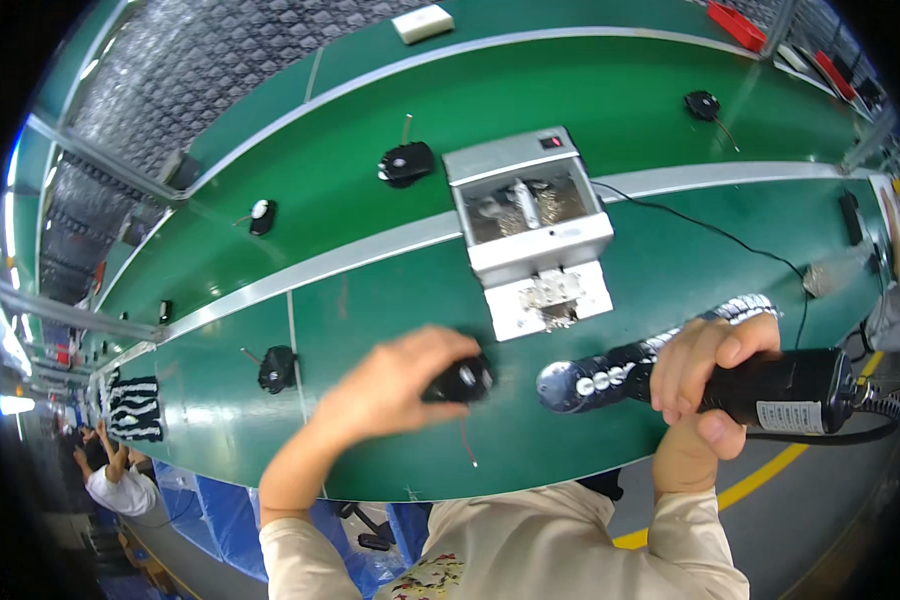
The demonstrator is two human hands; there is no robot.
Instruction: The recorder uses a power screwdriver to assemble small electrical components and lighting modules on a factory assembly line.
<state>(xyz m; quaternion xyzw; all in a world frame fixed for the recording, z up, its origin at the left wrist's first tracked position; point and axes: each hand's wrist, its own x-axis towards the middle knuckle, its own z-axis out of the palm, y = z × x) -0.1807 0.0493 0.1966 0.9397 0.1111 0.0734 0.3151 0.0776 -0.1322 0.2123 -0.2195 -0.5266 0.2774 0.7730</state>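
Note:
My left hand [395, 385] curls its fingers around a small black rounded device [460, 380] on the green bench. A thin wire with a pale tip trails from the device toward the near edge. On the right, my right hand [705, 370] is closed around a black cylindrical electric screwdriver [780, 390], its body pointing right; the tip is hidden by the hand. Just beyond and left of that hand lies a slanting row of overlapping black discs with white centres [605, 380]. A grey screw feeder [540, 255] with loose screws in its tray stands beyond both hands.
Another black device [277, 369] lies on the bench to the left. Beyond the metal rail, a green belt carries black devices [405, 163], [703, 105] with wires. The feeder's cable [705, 225] runs right. Striped black-and-white parts [135, 408] lie far left, near another person [120, 485].

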